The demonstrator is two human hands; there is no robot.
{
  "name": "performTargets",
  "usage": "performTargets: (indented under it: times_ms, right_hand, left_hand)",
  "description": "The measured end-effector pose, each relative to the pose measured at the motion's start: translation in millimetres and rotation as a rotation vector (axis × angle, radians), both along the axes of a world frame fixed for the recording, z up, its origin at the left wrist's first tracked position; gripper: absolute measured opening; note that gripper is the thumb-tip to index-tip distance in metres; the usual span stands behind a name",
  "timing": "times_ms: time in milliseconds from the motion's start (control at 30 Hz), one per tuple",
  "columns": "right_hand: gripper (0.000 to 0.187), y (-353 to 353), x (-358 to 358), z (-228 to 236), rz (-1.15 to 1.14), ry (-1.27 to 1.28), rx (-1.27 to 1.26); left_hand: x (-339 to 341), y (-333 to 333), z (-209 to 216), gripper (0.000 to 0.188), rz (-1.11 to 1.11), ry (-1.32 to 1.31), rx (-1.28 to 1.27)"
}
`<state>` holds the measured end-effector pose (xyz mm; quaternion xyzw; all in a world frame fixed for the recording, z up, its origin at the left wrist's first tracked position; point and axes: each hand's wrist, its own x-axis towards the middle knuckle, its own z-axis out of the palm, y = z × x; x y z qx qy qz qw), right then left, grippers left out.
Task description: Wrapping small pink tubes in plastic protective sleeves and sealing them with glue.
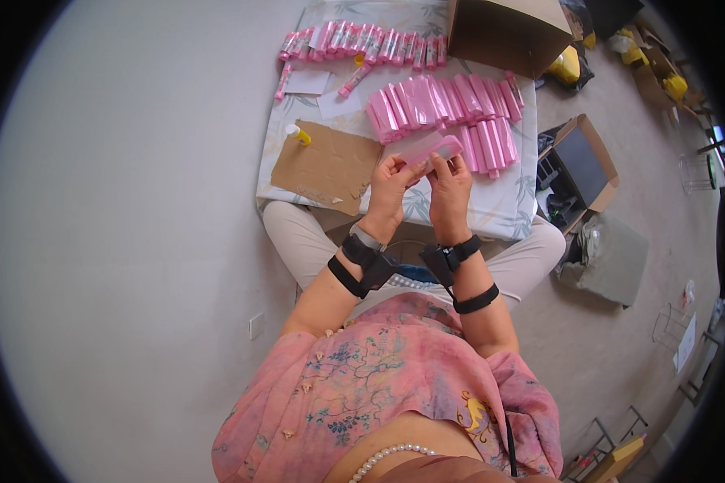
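Observation:
Between my two hands, over the front of the table, is a pink plastic film roll (449,146), partly flattened and tilted. My left hand (390,187) pinches its near left end with bent fingers. The thumb and fingers of my right hand (449,183) close on it farther right. Just beyond my hands lies a heap of plain pink rolls (415,105), with a second, shorter row (490,146) at its right. To the left of my left hand, a yellow glue stick (299,134) lies on a piece of brown cardboard (322,171).
Pink rolls with printed labels (370,42) line the table's far side. White paper sheets (308,82) lie near them. An open cardboard box (503,36) stands at the far right corner. Another open box (592,165) and a grey-green stool (620,262) are right of the table (427,211).

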<state>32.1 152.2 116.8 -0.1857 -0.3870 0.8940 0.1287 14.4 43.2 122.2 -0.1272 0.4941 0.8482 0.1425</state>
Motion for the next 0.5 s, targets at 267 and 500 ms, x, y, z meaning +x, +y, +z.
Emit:
performTargets:
  times_ms: [267, 500]
  right_hand:
    - [0.025, 9.3, 6.3, -34.8, 0.066, -0.101, 0.004]
    - [0.025, 4.3, 2.8, -44.1, 0.042, -0.120, -0.010]
  left_hand:
    - [-2.9, -4.1, -15.2, 0.010, -0.118, -0.179, 0.143]
    - [-5.2, -7.5, -36.7, 0.007, -0.073, -0.270, 0.220]
